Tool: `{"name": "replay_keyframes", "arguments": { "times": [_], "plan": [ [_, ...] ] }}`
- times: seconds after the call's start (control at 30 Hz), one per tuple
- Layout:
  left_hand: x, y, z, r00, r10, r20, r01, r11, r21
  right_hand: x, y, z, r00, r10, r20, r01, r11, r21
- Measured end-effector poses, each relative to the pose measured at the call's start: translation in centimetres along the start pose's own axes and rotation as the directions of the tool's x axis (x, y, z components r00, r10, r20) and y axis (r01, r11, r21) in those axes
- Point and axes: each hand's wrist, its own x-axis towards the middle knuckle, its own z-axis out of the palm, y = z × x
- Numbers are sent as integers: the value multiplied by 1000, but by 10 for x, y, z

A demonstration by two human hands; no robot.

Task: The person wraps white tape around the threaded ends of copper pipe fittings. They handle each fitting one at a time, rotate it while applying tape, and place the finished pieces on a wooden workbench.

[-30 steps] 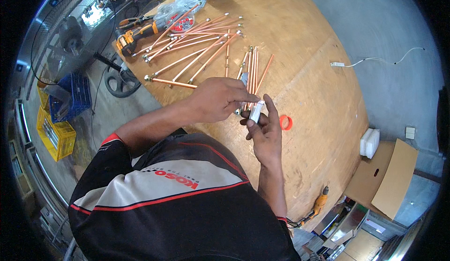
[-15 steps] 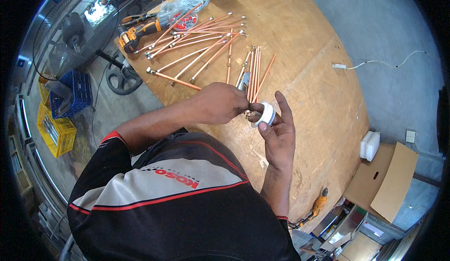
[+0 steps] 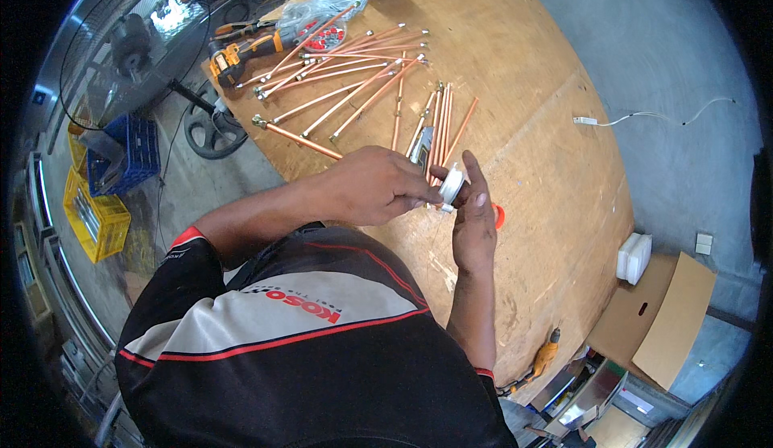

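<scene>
Between the thumb and fingers of my right hand is a small white spool of tape, its rim turned toward my left hand. My left hand is closed, with its fingertips at the spool's lower edge; what they pinch is hidden. Just past my hands lie several thin copper pipes, side by side, some with brass fittings. Beside them rests a grey utility knife. An orange-red ring shows just right of my right hand, partly covered by it.
More copper pipes with end fittings lie fanned out at the far left, near an orange-and-black power tool and a plastic bag. A drill lies at the table's near right edge. A fan stands left of the wooden table.
The spool has turned and shifted slightly up and left, with my right fingers drawn together around it. My left fingertips have moved down to its lower edge. The orange-red ring has come into view.
</scene>
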Motion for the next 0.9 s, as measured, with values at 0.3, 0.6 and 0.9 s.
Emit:
{"name": "replay_keyframes", "arguments": {
  "times": [0.3, 0.6, 0.9],
  "plan": [
    [7, -7, -3, 978, -182, -101, 186, 982, 27, -16, 3, 15, 997, 63, -37, -63, 998, 4],
    [8, -18, 11, 985, -153, -74, 168, 938, 303, -16, -8, -4, 989, 144, 29, -146, 960, 238],
    [-1, -15, 24, 993, -75, 86, 45, 949, 312, -5, -33, -19, 989, 37, -144, 0, 969, 246]
  ]
}}
